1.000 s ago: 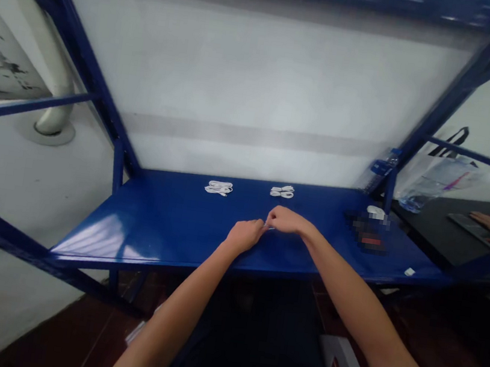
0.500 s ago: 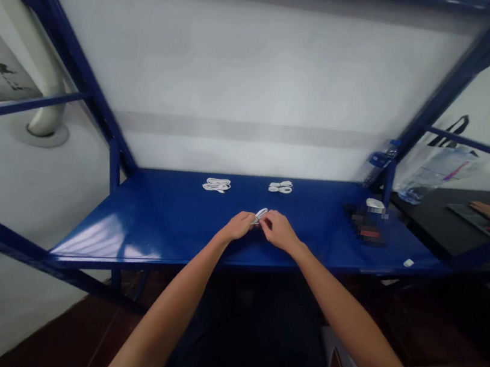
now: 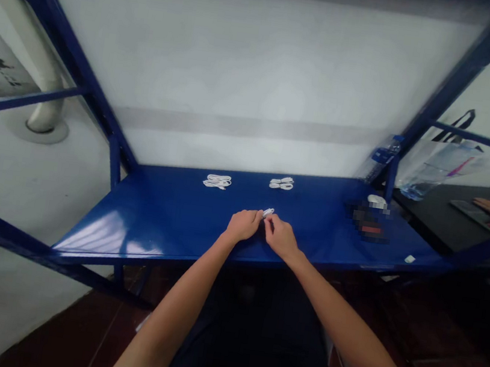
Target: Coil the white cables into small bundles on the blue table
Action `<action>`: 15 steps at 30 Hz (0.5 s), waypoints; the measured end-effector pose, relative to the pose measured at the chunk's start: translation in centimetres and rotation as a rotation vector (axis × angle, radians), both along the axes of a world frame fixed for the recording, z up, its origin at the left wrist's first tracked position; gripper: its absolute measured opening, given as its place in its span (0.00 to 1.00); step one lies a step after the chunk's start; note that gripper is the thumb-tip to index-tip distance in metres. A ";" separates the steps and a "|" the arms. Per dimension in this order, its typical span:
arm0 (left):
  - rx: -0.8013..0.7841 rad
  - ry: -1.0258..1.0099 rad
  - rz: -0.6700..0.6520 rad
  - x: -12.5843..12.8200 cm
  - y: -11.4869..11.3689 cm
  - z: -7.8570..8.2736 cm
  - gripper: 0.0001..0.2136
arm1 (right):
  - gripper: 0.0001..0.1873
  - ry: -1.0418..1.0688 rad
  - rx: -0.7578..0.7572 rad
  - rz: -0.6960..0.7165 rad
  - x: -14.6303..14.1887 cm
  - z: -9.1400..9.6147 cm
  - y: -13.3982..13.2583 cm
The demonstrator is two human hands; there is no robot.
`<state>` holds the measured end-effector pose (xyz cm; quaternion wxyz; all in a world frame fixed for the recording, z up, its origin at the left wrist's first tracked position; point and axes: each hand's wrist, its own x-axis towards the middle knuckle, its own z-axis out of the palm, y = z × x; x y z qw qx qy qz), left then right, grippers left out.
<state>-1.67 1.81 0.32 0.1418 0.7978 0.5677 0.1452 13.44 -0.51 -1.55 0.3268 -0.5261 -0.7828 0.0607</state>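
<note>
White cable coil [image 3: 268, 213], axis slanting up-right, between left hand [image 3: 243, 226], right hand [image 3: 280, 237]

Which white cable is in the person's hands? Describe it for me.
On the blue metal bench, two bundled white cables lie by the wall. The small white cable coil sits nearer the front, the only one between the left hand and right hand.

Two coiled cables [image 3: 217, 181] lie on the metal bench [image 3: 139, 223], a plastic bottle [image 3: 380, 159] behind its right end.
</note>
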 end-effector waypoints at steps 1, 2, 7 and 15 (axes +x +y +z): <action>-0.006 0.003 0.004 0.0 0.0 0.1 0.25 | 0.11 0.024 0.013 -0.013 -0.2 -0.1 -0.1; -0.015 0.000 0.007 0.0 0.0 0.1 0.26 | 0.11 0.049 0.027 -0.020 -0.3 -0.1 -0.2; -0.098 -0.161 0.010 -0.7 0.6 -0.1 0.28 | 0.10 0.156 -0.005 0.031 -0.1 0.2 0.0; -0.236 -0.588 -0.059 -1.7 1.9 -0.8 0.28 | 0.13 -0.002 0.179 0.176 -0.4 -0.3 1.1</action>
